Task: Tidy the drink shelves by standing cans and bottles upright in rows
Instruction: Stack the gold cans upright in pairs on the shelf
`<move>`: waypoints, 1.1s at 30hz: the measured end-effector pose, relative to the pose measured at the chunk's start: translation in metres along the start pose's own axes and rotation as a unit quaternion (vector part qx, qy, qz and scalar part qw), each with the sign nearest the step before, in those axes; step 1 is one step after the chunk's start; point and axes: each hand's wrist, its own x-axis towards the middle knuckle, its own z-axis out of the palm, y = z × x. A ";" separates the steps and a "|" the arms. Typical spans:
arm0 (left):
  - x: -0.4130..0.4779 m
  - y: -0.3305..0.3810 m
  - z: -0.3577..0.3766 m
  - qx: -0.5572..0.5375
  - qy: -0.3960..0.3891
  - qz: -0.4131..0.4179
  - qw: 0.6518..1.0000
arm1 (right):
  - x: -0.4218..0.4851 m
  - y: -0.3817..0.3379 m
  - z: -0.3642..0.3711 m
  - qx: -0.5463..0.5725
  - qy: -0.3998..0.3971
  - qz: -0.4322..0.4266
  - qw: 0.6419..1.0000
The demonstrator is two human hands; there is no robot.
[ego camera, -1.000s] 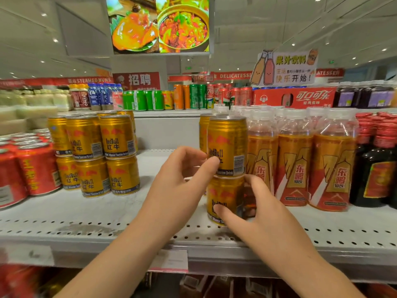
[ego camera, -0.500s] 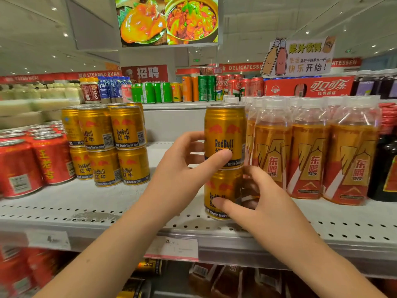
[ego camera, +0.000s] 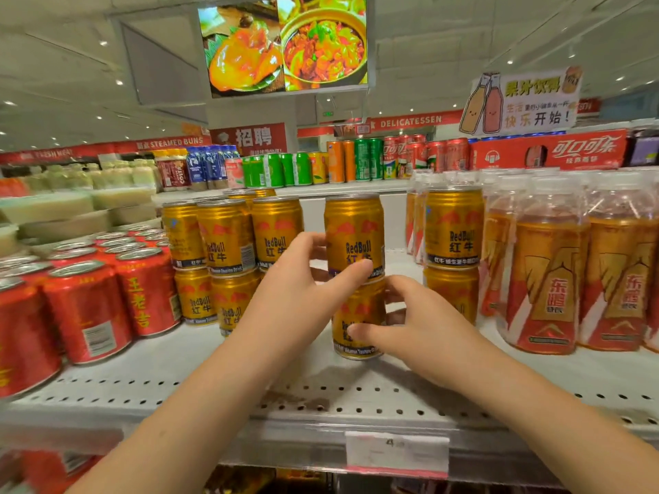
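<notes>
Two gold Red Bull cans stand stacked in the middle of the white perforated shelf (ego camera: 185, 383). My left hand (ego camera: 303, 297) grips the upper can (ego camera: 353, 229), thumb across its lower front. My right hand (ego camera: 413, 326) grips the lower can (ego camera: 356, 315), thumb on its front and fingers round its right side. Both cans stand upright. Another two-can gold stack (ego camera: 453, 244) stands to the right. A block of stacked gold cans (ego camera: 228, 258) stands to the left.
Red cans (ego camera: 89, 308) fill the shelf's left end. Orange-labelled drink bottles (ego camera: 549, 279) stand in rows on the right. An upper shelf behind holds green, orange and red cans (ego camera: 360, 158). A price tag (ego camera: 396, 451) hangs on the shelf's front edge.
The stacked pair in my hands has slid left, away from the bottles; a second gold stack now shows beside the bottles. Both hands keep their hold.
</notes>
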 end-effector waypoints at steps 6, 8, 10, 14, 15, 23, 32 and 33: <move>-0.003 -0.032 -0.026 0.095 0.006 0.029 0.995 | 0.019 -0.005 0.019 -0.008 0.023 0.028 0.999; -0.006 -0.048 -0.039 0.104 0.015 0.043 0.994 | 0.023 -0.007 0.022 -0.003 0.019 0.036 0.999; -0.009 -0.060 -0.050 0.129 0.000 0.054 0.990 | 0.027 -0.010 0.025 0.001 0.013 0.044 0.999; -0.014 -0.078 -0.063 0.214 -0.050 0.073 0.973 | 0.034 -0.016 0.030 -0.009 0.017 0.057 0.998; -0.015 -0.083 -0.065 0.226 -0.055 0.074 0.970 | 0.034 -0.017 0.031 -0.011 0.016 0.060 0.998; -0.020 -0.097 -0.073 0.141 -0.078 0.053 0.986 | 0.032 -0.019 0.031 -0.013 0.002 0.062 0.998; -0.021 -0.098 -0.072 0.170 -0.078 0.085 0.979 | -0.033 -0.011 0.002 -0.080 0.082 0.013 0.993; -0.022 -0.098 -0.072 0.172 -0.081 0.089 0.978 | -0.043 -0.008 -0.007 -0.086 0.108 0.015 0.990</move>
